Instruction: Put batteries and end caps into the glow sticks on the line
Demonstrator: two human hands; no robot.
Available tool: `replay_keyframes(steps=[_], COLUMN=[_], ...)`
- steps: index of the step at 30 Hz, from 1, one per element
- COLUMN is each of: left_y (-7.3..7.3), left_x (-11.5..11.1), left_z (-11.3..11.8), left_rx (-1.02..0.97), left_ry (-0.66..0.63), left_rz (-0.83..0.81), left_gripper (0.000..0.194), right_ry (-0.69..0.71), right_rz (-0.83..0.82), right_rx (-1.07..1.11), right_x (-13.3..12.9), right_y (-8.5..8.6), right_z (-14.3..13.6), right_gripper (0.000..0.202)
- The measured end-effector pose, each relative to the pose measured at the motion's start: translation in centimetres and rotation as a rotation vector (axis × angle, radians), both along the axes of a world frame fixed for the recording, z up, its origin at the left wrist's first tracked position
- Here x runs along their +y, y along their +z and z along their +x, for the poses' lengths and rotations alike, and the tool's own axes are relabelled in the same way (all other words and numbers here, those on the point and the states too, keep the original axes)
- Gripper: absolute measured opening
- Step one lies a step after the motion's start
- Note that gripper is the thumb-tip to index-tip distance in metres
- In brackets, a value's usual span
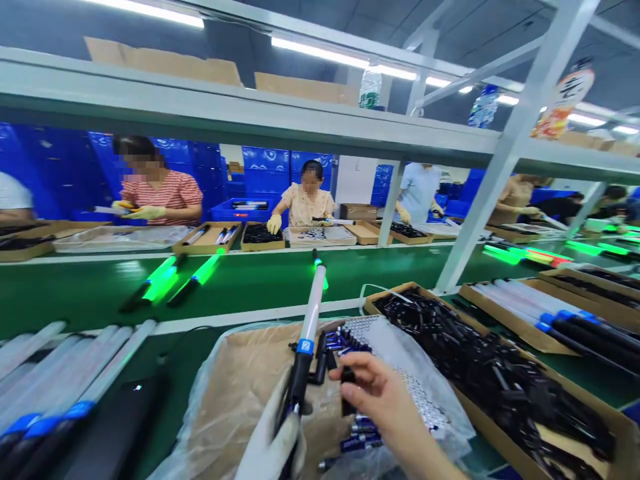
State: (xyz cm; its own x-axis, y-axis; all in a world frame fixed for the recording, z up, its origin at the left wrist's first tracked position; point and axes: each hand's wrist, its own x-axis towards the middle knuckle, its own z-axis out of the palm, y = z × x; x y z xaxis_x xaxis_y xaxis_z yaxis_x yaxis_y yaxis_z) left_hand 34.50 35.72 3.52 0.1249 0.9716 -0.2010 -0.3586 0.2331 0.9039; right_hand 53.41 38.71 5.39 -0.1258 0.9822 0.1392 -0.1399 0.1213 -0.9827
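Observation:
My left hand, in a pale glove, is wrapped round the black handle of a light baton. The baton points up and away, with a white tube and a blue collar. To its right my bare right hand has thumb and fingers closed round a small black part, mostly covered by the fingers. Below both hands is a plastic-lined tray. Blue batteries and black pieces lie loose in it, beside a honeycomb-like sheet under clear plastic.
A cardboard box of black parts stands to the right, near a box of batons. More batons and a black phone-like slab lie left. Lit green batons rest on the green belt. Several co-workers sit opposite; a slanted post rises right.

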Motion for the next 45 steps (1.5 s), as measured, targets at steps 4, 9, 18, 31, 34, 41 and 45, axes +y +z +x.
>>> replay_keyframes(steps=[4,9,18,31,34,41,45], left_y=[-0.6,-1.1,-1.1,-2.4,-2.2,-0.8,-0.6], left_x=[-0.2,0.1,0.7,1.0,0.6,-1.2,-1.2], left_z=[0.1,0.2,1.3,0.9,0.7,-0.5,-0.7], left_rx=[0.076,0.115,0.329,0.496,0.305,0.129,0.084], left_ry=[-0.060,0.056,0.233,0.027,0.005,0.039,0.055], left_rz=[-0.025,0.020,0.140,0.194,0.200,0.187,0.179], left_gripper=[0.110,0.071,0.053,0.072,0.081,0.046,0.043], right_ry=[0.012,-0.013,-0.352,0.023,0.068,-0.030,-0.029], right_rz=[0.010,-0.032,0.212,-0.156,-0.213,0.059,0.147], right_rx=[0.141,0.174,-0.323,-0.227,-0.106,-0.191,-0.270], right_x=[-0.8,0.3,-0.1,2.2,2.0,-0.4,-1.1], right_y=[-2.7,-4.6,-2.6,-2.0,-1.3,0.9,0.3], right_z=[-6.9,-7.3,-5.5,-3.9,-3.5,-3.5,-4.5], right_gripper=[0.048,0.050,0.036,0.046,0.047,0.025,0.015])
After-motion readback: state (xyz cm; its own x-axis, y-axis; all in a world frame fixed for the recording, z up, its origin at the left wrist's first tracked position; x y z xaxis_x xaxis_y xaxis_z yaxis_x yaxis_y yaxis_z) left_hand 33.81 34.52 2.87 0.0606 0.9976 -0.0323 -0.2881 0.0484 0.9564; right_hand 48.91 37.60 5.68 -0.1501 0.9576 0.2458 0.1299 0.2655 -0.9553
